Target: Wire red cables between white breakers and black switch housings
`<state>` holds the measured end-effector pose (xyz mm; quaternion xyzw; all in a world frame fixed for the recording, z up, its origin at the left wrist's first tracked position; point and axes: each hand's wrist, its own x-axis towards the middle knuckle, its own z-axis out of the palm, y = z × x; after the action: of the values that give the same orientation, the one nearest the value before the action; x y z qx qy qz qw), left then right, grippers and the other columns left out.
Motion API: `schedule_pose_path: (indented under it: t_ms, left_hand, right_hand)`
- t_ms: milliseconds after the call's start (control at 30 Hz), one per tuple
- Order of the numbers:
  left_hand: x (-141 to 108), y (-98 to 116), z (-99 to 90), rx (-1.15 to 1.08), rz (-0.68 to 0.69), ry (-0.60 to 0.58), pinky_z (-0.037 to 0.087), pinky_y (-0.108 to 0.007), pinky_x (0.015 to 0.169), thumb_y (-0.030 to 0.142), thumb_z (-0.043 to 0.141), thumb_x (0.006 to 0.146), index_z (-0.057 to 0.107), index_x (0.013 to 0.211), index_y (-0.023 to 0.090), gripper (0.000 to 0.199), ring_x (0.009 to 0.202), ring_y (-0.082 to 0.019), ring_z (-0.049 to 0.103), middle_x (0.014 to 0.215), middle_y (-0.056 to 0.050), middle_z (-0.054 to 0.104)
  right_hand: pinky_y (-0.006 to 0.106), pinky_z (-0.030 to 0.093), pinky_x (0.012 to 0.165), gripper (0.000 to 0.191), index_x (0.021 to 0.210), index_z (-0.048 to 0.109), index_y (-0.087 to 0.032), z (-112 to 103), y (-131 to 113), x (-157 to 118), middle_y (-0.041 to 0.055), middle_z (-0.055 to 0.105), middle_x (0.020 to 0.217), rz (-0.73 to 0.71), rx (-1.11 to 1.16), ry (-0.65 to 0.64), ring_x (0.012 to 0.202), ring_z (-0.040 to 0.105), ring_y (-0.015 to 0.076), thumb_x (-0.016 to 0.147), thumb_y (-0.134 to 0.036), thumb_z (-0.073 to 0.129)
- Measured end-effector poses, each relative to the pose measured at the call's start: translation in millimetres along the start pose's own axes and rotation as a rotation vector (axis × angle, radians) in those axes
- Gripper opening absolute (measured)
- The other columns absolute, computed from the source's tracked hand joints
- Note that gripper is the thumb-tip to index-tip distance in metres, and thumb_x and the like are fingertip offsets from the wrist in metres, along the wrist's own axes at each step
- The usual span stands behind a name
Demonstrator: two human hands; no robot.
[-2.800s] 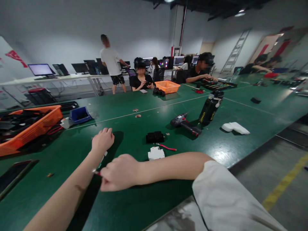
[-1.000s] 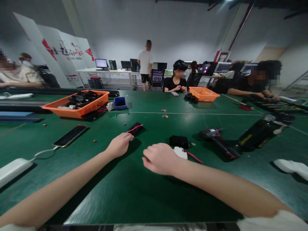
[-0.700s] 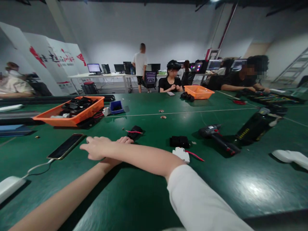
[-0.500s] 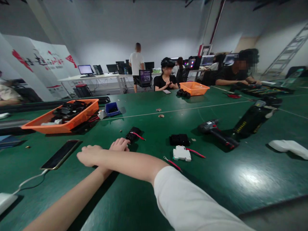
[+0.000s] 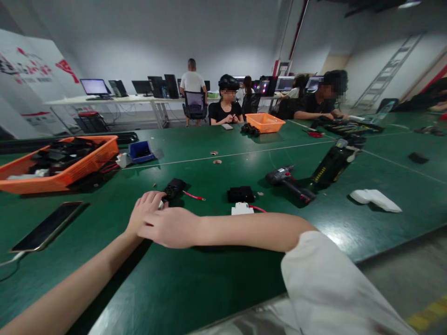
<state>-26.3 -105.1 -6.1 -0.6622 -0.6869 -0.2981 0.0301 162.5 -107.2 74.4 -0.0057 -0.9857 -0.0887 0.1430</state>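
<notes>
My left hand (image 5: 147, 209) rests on the green table with its fingers bent, beside a black block-shaped part (image 5: 174, 188) with a red wire (image 5: 194, 196). A small white bit (image 5: 161, 204) shows at its fingertips; its kind is unclear. My right hand (image 5: 172, 228) reaches across from the right, close against the left hand, with curled fingers. Whatever lies between or under the hands is hidden. Beyond my right forearm are a black block (image 5: 240, 194) and a white circuit breaker (image 5: 242, 209), partly covered by the arm.
A cordless drill (image 5: 291, 184), a black bottle-like object (image 5: 331, 163) and a white angled piece (image 5: 375, 199) lie to the right. At left are a phone (image 5: 49, 226), an orange basket (image 5: 85, 165) of black parts and a blue bin (image 5: 141, 152). Co-workers sit across the table.
My right hand has drawn back from beyond the left wrist and now sits against the left hand. My view has turned right. The forearm now covers part of the circuit breaker.
</notes>
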Motion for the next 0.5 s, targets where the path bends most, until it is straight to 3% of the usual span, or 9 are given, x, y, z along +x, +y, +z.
schedule_pose_path:
  t_ms: [133, 233, 333, 500]
  left_hand:
    - [4.6, -1.0, -2.6, 0.243, 0.147, -0.003, 0.044, -0.045, 0.099, 0.037, 0.050, 0.091, 0.062, 0.115, 0.017, 0.033, 0.119, -0.033, 0.052, 0.120, -0.014, 0.063]
    - [8.4, -3.2, 0.2, 0.287, 0.102, 0.001, 0.044, -0.046, 0.098, 0.041, 0.042, 0.094, 0.059, 0.117, 0.017, 0.037, 0.118, -0.033, 0.054, 0.121, -0.015, 0.061]
    - [9.8, 3.6, 3.8, 0.285, 0.089, 0.017, 0.044, -0.046, 0.098, 0.043, 0.039, 0.095, 0.058, 0.116, 0.017, 0.038, 0.117, -0.033, 0.054, 0.121, -0.015, 0.061]
    - [22.3, 16.2, 5.0, 0.295, 0.120, 0.061, 0.044, -0.045, 0.095, 0.041, 0.037, 0.096, 0.059, 0.114, 0.019, 0.036, 0.114, -0.032, 0.055, 0.117, -0.014, 0.063]
  right_hand:
    - [0.032, 0.047, 0.075, 0.019, 0.107, 0.059, -0.015, -0.1, -5.2, -114.1, 0.0098, 0.061, 0.105, 0.104, 0.058, -0.086, 0.087, 0.059, 0.0195, 0.100, -0.017, 0.042]
    - [0.033, 0.048, 0.077, 0.015, 0.106, 0.060, -0.014, 4.2, -4.3, -171.0, 0.0105, 0.062, 0.104, 0.236, 0.093, -0.154, 0.091, 0.060, 0.0206, 0.097, -0.020, 0.050]
    - [0.032, 0.048, 0.081, 0.016, 0.108, 0.062, -0.015, 8.5, -1.2, -194.2, 0.0104, 0.062, 0.110, 0.341, 0.161, -0.102, 0.095, 0.061, 0.0201, 0.097, -0.021, 0.052]
    - [0.030, 0.048, 0.070, 0.023, 0.115, 0.061, -0.016, 9.1, 1.3, -192.4, 0.0113, 0.059, 0.118, 0.427, 0.225, -0.039, 0.083, 0.062, 0.0172, 0.095, -0.025, 0.053]
